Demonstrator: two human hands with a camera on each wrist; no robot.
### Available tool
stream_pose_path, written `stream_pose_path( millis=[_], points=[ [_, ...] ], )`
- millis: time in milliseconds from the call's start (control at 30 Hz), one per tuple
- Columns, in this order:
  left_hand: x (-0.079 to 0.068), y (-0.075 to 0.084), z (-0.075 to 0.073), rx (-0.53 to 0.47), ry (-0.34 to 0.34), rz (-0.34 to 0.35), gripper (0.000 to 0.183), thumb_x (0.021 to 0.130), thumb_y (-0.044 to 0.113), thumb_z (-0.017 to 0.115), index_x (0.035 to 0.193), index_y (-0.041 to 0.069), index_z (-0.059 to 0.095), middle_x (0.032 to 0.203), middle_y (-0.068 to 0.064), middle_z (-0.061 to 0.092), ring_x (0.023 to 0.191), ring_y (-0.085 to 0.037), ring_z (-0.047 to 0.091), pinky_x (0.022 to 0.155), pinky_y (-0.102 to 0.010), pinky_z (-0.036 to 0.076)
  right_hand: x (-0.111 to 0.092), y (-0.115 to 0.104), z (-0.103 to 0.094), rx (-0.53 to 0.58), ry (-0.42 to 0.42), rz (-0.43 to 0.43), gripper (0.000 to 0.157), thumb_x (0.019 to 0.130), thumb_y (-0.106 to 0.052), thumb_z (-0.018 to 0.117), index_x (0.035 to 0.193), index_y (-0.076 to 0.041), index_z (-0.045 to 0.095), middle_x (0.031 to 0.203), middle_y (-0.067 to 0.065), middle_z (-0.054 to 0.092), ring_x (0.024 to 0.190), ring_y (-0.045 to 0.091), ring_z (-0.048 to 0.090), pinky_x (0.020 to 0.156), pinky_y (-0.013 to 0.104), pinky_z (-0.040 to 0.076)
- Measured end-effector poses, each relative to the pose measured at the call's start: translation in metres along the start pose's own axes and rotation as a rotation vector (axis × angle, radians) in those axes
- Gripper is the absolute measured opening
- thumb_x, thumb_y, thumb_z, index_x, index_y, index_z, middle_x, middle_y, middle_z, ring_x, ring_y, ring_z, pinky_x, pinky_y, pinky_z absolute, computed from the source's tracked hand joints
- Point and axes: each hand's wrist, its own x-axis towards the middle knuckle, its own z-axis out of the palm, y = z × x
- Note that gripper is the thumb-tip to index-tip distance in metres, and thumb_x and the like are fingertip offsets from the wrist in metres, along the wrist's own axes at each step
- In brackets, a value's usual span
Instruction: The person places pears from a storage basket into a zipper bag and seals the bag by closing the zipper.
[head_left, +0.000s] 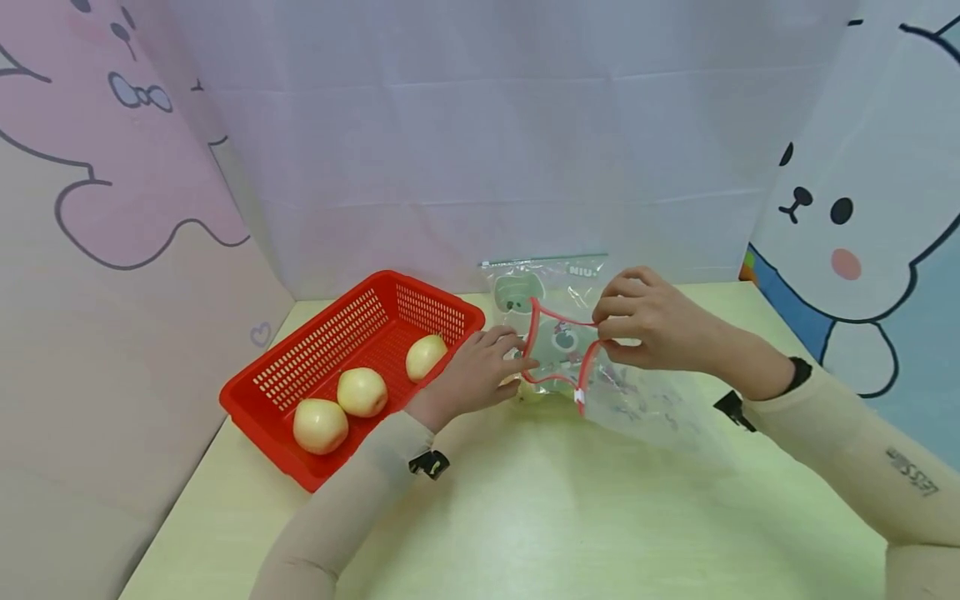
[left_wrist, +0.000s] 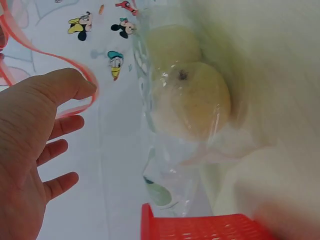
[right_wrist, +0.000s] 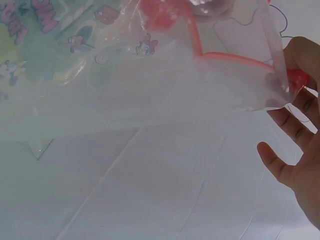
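Observation:
A clear zip bag (head_left: 637,400) with a red-edged mouth and cartoon prints is held up, its mouth spread apart. My right hand (head_left: 648,321) pinches the red rim (right_wrist: 235,58) on one side. On the other side my left hand (head_left: 476,371) touches the rim with loosely spread fingers; in the left wrist view its thumb (left_wrist: 75,85) lies inside the rim's bend. Pale yellow round fruits (left_wrist: 192,102), like apples or pears, show through clear plastic beside that hand. Behind stands another clear zip bag (head_left: 577,279) with a green top strip.
A red plastic basket (head_left: 303,350) stands to the left, its right rim close to my left forearm. Inside it lie 3 pale yellow fruits (head_left: 362,392). The pale table (head_left: 562,517) meets a white cloth backdrop (head_left: 450,150), with cartoon-printed side panels (head_left: 862,200).

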Motion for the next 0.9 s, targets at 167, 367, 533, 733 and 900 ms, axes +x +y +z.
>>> stream_pose_path(
  millis=[167,367,533,733,900],
  points=[
    [-0.003,-0.01,-0.016,-0.018,0.058,-0.025,0.04,0.087,0.017,0.074,0.127,0.018,0.066,0.118,-0.006,0.061,0.12,-0.027,0.05,0.089,-0.039,0.048,-0.001,0.001,-0.001,0.005,0.004,0.012,0.036,0.102,-0.027,0.038,0.076,-0.013,0.059,0.083,0.001,0.062,0.083,0.027,0.056,0.078,0.054,0.042],
    [-0.012,-0.028,-0.04,-0.003,0.094,-0.116,0.043,0.087,0.013,0.071,0.13,0.014,0.064,0.115,-0.008,0.061,0.117,-0.028,0.05,0.089,-0.042,0.047,-0.002,0.001,0.0,0.003,0.018,0.014,0.036,0.103,-0.026,0.038,0.076,-0.013,0.059,0.083,0.001,0.061,0.083,0.027,0.055,0.077,0.053,0.042],
    [-0.025,-0.051,-0.052,-0.014,0.049,-0.258,0.047,0.087,0.016,0.074,0.133,0.014,0.062,0.119,-0.011,0.06,0.117,-0.028,0.048,0.095,-0.045,0.045,-0.003,0.003,0.002,0.005,0.025,0.022,0.037,0.103,-0.027,0.039,0.077,-0.013,0.059,0.083,0.001,0.062,0.083,0.026,0.055,0.076,0.052,0.042],
    [-0.044,-0.082,-0.054,-0.005,-0.049,-0.369,0.051,0.089,0.019,0.071,0.138,0.012,0.057,0.127,-0.015,0.056,0.123,-0.034,0.045,0.098,-0.051,0.042,-0.003,0.005,0.005,0.011,0.037,0.019,0.035,0.103,-0.027,0.04,0.078,-0.013,0.06,0.084,0.001,0.062,0.083,0.027,0.055,0.076,0.051,0.041],
    [-0.057,-0.105,-0.042,-0.005,-0.262,-0.446,0.064,0.088,0.028,0.072,0.145,0.012,0.049,0.135,-0.018,0.051,0.13,-0.037,0.039,0.106,-0.057,0.035,-0.005,0.006,0.006,0.008,0.031,0.022,0.035,0.102,-0.027,0.04,0.078,-0.012,0.06,0.083,0.001,0.061,0.083,0.026,0.054,0.075,0.05,0.04]
  ],
)
